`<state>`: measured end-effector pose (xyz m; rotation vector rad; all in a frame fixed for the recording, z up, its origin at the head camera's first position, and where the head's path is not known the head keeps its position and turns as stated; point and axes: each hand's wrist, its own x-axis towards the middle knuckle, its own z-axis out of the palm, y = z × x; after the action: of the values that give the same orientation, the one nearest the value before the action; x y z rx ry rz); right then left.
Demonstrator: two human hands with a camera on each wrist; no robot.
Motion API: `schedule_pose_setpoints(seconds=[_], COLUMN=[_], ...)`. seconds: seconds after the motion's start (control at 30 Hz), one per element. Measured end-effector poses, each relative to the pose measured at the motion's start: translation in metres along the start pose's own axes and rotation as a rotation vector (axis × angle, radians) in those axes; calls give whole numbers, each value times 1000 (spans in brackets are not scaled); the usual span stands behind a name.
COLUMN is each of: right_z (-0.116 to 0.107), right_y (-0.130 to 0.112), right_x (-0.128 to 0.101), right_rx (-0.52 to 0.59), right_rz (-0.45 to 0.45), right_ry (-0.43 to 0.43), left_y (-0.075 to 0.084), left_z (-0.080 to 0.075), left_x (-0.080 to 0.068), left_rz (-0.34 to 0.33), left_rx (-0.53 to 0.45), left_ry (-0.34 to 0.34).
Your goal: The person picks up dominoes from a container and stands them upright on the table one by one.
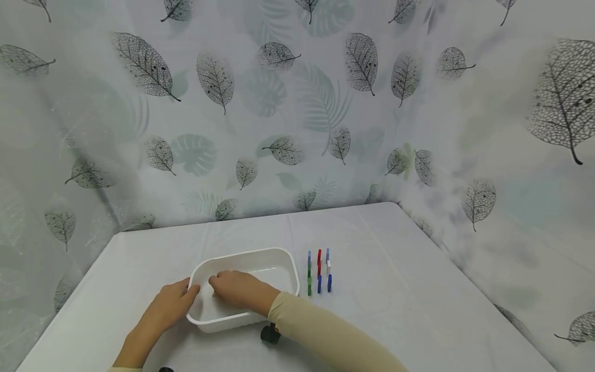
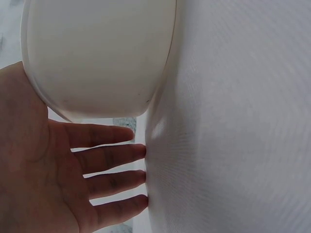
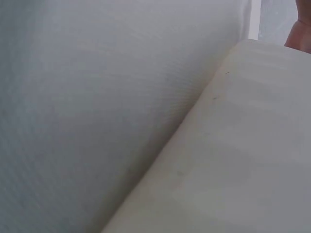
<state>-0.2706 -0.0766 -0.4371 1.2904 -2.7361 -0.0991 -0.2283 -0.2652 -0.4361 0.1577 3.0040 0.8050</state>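
A white rectangular tub (image 1: 260,254) stands on the white table (image 1: 395,289). My left hand (image 1: 169,305) lies against the tub's near left corner, thumb at the rim. In the left wrist view its fingers (image 2: 116,160) are straight and spread beside the tub's outer wall (image 2: 97,53), with the tips touching the cloth (image 2: 233,121). My right hand (image 1: 234,289) reaches over the near rim into the tub, knuckles up and fingers bent down. Its fingertips are hidden. The right wrist view shows only the tub's wall (image 3: 243,145) and the cloth (image 3: 97,97).
Several thin coloured tiles (image 1: 318,271), blue, green, red and white, stand on edge in three short rows just right of the tub. A leaf-print curtain (image 1: 297,129) closes off the back and both sides. The table's right edge runs diagonally past the tiles.
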Motion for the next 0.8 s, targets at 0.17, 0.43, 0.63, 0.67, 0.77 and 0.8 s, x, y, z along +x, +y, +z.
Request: schedule_pose_setpoints(seconds=[0.17,0.43,0.63,0.67,0.77,0.8], right_z=[2,1,-2,-2,-2,-1], right_y=[3,3,1,1,1,0], right_x=[2,1,-2,-2,-2,-3], right_rx=[92,124,139,139,130,127], right_rz=[-21,-31,35,47,76,83], right_ry=[0,-1,9,10,14,16], left_y=[0,1,2,2,2,3], left_z=[0,0,-1,-1,-1,-1], left_x=[0,0,0,0,-1,-1], left_rz=[4,-5,-9,-10,-11,-10], left_rx=[-4,-1,-5,-7,-8,-10], left_ry=[2,-3,-9,-11,-14,-14])
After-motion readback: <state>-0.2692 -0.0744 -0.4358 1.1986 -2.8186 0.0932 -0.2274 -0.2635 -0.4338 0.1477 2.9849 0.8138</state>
